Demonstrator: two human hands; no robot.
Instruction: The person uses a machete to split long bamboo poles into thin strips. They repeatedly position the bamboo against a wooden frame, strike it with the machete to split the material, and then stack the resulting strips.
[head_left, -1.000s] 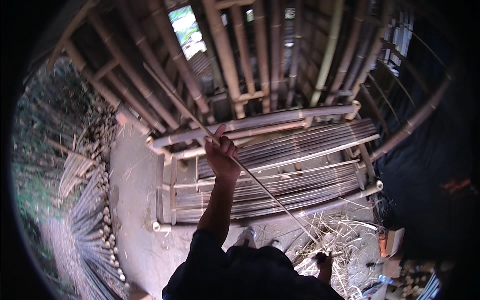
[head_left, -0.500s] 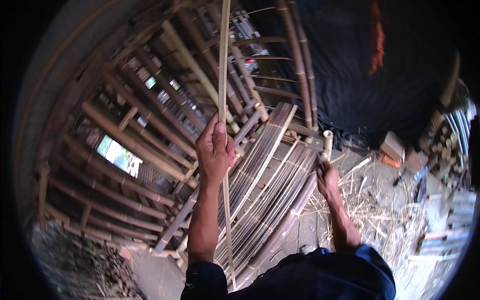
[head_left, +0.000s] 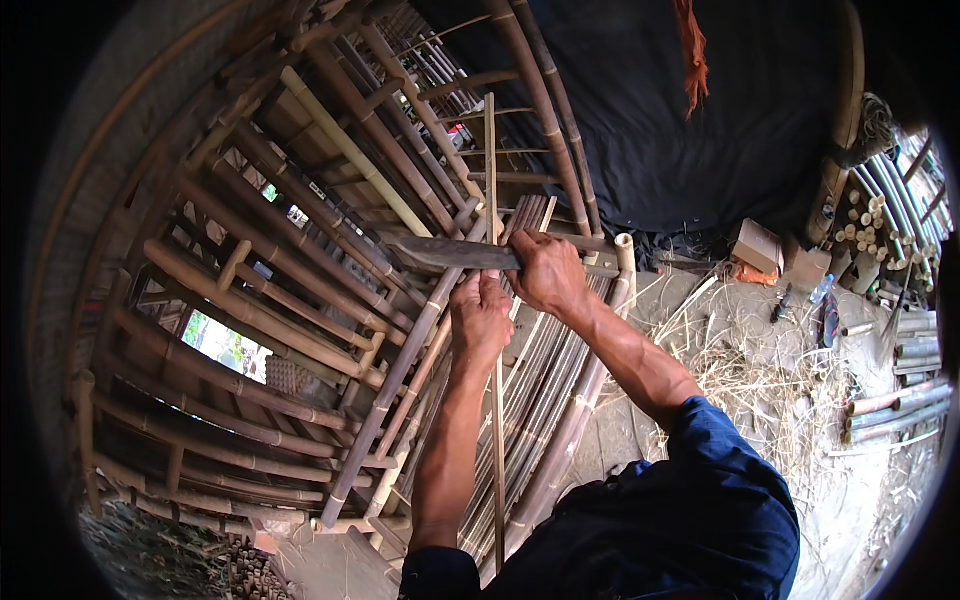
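Observation:
Closed round a long thin bamboo strip (head_left: 491,150), my left hand (head_left: 481,318) holds it nearly upright above a slatted bamboo bench. The strip runs from beyond the hand down toward my body. My right hand (head_left: 547,268) grips a machete (head_left: 445,253) by its handle, which the fingers hide. Its dark, broad blade points left and crosses the strip just above my left hand. Both hands are close together. Beneath them lies the bench top (head_left: 560,385), made of long bamboo slats with a thick round pole along its right side.
Bamboo frames with rails (head_left: 270,290) stand at the left. A black sheet (head_left: 740,130) hangs behind, with an orange cloth (head_left: 692,55) on it. Shavings (head_left: 750,380) litter the floor at right, near a cardboard box (head_left: 757,246) and stacked bamboo poles (head_left: 905,405).
My right hand has come up from the bench's right side to the strip, the machete now plainly visible. My left hand has shifted right and lower, and the strip's top end now shows.

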